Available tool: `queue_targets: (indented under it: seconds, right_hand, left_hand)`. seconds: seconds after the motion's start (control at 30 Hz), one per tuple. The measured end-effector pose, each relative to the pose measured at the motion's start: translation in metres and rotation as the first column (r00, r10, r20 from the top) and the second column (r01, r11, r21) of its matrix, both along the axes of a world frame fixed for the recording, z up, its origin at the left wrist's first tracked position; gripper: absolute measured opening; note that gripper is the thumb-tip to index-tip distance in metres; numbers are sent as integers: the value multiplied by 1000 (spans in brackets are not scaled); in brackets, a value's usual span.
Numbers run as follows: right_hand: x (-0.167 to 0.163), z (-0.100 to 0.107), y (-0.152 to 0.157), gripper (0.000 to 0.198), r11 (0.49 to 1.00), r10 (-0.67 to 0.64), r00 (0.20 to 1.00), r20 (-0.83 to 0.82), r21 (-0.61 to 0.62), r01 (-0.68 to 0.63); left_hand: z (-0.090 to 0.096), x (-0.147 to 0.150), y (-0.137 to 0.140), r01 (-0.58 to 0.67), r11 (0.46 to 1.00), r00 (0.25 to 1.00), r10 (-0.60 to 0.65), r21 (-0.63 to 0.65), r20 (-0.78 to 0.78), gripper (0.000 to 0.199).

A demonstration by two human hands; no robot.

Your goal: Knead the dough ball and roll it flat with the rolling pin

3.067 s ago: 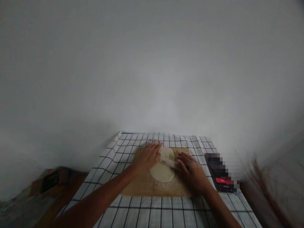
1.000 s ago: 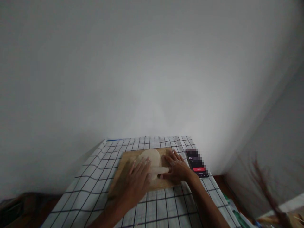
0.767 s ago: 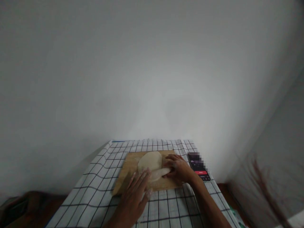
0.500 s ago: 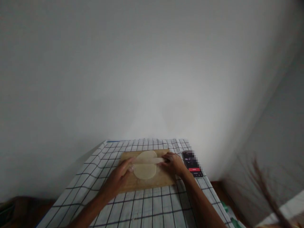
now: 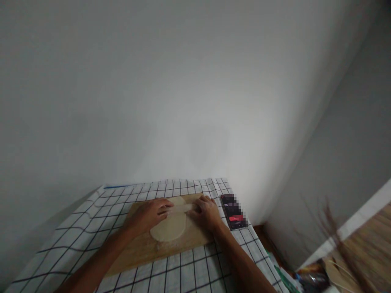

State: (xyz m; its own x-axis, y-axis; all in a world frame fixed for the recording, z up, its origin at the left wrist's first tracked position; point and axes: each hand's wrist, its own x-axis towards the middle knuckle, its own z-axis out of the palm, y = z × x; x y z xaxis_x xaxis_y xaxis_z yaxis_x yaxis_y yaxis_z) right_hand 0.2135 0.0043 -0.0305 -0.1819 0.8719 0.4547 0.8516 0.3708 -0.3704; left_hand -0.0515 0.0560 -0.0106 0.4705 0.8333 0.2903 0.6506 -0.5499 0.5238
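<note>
A flat, pale sheet of dough (image 5: 169, 228) lies on a wooden board (image 5: 137, 254). Across its upper part runs a light rolling pin (image 5: 181, 208). Fingers of my left hand (image 5: 152, 213) are closed around the pin's left end, just over the dough's left edge. At the other end, my right hand (image 5: 207, 211) grips the pin near the board's right side. My fingers hide both ends of the pin. Some flour dusts the board below the dough.
A white checked cloth (image 5: 180, 270) covers the table. Right of the board lies a phone (image 5: 233, 213) with its screen lit and partly blurred out. A pale wall (image 5: 171, 101) stands behind. Blurred dry twigs (image 5: 332, 228) and bags (image 5: 311, 280) are at lower right.
My view has turned to the right, so board, dough and phone appear farther left. Both hands stay on the rolling pin, which still lies across the dough's upper part.
</note>
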Motion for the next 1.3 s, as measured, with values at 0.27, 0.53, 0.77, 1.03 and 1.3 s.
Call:
queue_targets:
  seconds: [0.27, 0.53, 0.77, 1.03, 1.3]
  right_hand:
    - [1, 3, 0, 25, 999, 44, 994, 98, -7, -44]
    - [19, 11, 2, 26, 983, 165, 983, 81, -97, -157]
    - [23, 1, 5, 29, 1000, 16, 977, -215, -14, -19]
    - [29, -8, 11, 23, 995, -101, 971, -217, -47, 93]
    - [25, -10, 11, 24, 990, -119, 974, -195, -97, 102]
  left_hand:
    - [-8, -12, 2, -67, 998, 987, 66, 0, 144, 39]
    - [-18, -22, 9, -309, 951, 881, 295, -22, 370, 49]
    - [-17, -12, 7, -185, 963, 983, 185, 195, 18, 38]
    - [-11, 6, 32, -37, 992, 995, 48, 117, -86, 27]
    - [-5, 36, 43, 67, 998, 997, -66, 13, -38, 25]
